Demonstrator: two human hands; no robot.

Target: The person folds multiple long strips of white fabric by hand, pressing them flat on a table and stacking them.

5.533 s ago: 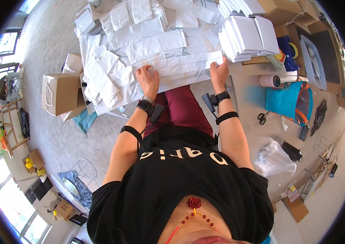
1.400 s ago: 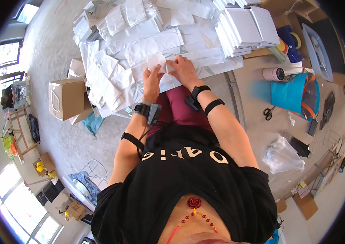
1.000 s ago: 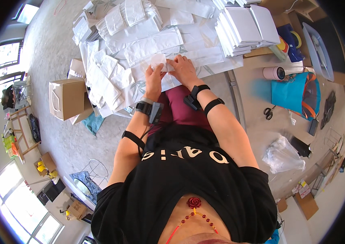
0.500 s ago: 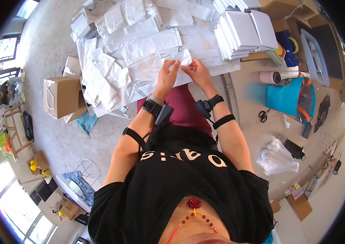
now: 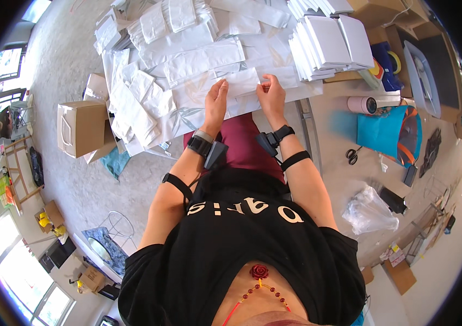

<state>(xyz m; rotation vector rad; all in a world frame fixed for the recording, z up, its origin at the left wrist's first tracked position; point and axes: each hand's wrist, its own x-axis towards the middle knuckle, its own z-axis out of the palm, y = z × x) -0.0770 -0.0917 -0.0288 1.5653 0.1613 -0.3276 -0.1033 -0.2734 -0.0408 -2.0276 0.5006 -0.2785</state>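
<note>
A flat white strip (image 5: 243, 82), thin like paper or film, lies stretched between my hands at the near side of the table. My left hand (image 5: 216, 103) is closed at its left end, thumb and fingers pinched together. At the strip's right end my right hand (image 5: 272, 98) has its fingers curled in, thumb against the edge. More white strips (image 5: 205, 61) lie flat just beyond, and another pale strip (image 5: 288, 77) extends to the right of my right hand. Loose white pieces (image 5: 138, 100) are heaped to the left.
The table (image 5: 182, 119) has a leaf-patterned cover. White booklet-like stacks (image 5: 323, 46) stand at its far right, more white piles (image 5: 174, 22) at the far left. Cardboard boxes (image 5: 81, 127) flank it on the left; a teal bag (image 5: 386, 133), pink cup (image 5: 360, 104) and scissors (image 5: 352, 156) are on the right.
My hands have moved apart, the left to the left and the right to the right. The white strip, folded up between them before, now lies flat.
</note>
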